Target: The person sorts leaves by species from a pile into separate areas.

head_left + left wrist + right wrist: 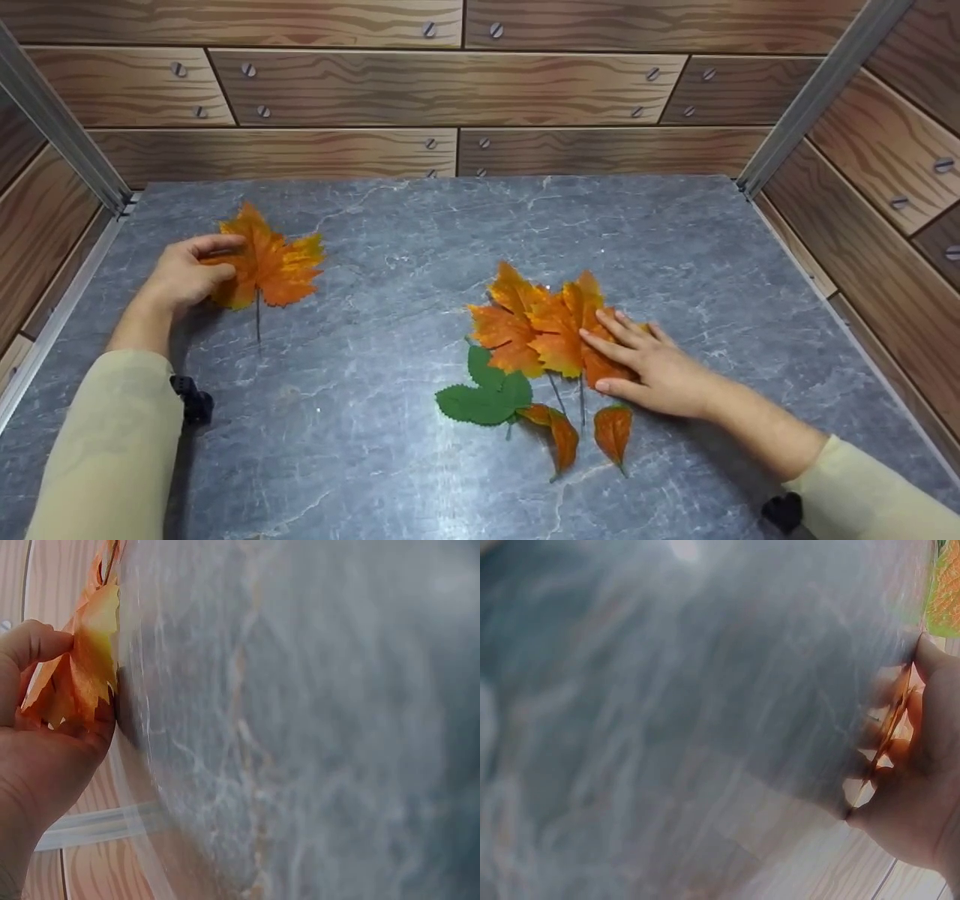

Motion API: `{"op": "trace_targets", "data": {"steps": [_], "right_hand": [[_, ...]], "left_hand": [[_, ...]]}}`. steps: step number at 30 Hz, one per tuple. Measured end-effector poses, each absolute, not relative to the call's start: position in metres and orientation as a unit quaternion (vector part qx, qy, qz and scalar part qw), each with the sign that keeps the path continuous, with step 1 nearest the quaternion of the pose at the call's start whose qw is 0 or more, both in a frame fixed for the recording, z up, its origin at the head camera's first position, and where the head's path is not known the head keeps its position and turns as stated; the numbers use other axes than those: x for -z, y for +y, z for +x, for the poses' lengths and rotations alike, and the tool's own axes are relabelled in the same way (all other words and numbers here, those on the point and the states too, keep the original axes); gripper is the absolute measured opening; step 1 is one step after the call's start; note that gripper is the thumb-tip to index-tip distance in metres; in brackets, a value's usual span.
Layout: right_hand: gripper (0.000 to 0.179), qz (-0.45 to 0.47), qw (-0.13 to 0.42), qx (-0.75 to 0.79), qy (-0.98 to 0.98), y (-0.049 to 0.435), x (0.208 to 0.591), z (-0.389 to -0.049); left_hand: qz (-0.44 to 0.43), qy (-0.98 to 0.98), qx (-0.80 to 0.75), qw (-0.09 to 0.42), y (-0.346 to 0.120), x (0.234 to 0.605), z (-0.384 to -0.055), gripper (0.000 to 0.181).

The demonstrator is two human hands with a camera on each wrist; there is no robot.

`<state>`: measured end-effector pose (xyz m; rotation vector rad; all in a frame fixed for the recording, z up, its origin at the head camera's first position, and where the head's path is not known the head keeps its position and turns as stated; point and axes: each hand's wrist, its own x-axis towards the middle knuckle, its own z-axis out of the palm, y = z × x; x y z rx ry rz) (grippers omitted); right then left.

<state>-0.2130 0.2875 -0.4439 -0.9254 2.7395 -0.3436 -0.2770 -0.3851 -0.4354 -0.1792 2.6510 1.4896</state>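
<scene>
An orange and yellow artificial maple leaf [281, 266] with a dark stem lies at the far left of the tabletop. My left hand [189, 274] pinches its left edge between thumb and fingers; the left wrist view shows the same leaf [94, 645] bent up between them. Right of the middle, several overlapping orange maple leaves [517, 322] lie in a group. Across the rightmost of them my right hand [660, 367] rests with its fingers spread and fairly straight. In the right wrist view, an orange leaf edge [889, 727] shows under the fingers.
A green leaf [484, 394] with several lobes lies at the lower left of the group. Two small curled orange-brown leaves [613, 435] lie in front of it. Wood-patterned panels [450, 86] and metal posts [832, 90] border the grey marbled tabletop [360, 450].
</scene>
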Motion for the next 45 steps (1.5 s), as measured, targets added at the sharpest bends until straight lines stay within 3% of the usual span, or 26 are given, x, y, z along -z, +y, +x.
{"op": "trace_targets", "data": {"steps": [9,25,45], "right_hand": [[0.075,-0.317,0.12,0.127,0.932,0.289,0.443,-0.211],[0.075,-0.319,0.113,0.118,0.934,0.289,0.442,-0.212],[0.076,-0.315,0.118,0.114,0.935,0.287,0.444,-0.213]], "left_hand": [[-0.03,0.877,-0.479,0.02,-0.38,0.436,-0.274,0.054],[-0.021,0.891,-0.453,0.022,-0.377,0.434,-0.272,0.047],[-0.062,0.884,-0.463,0.003,-0.38,0.406,-0.253,0.053]]}}
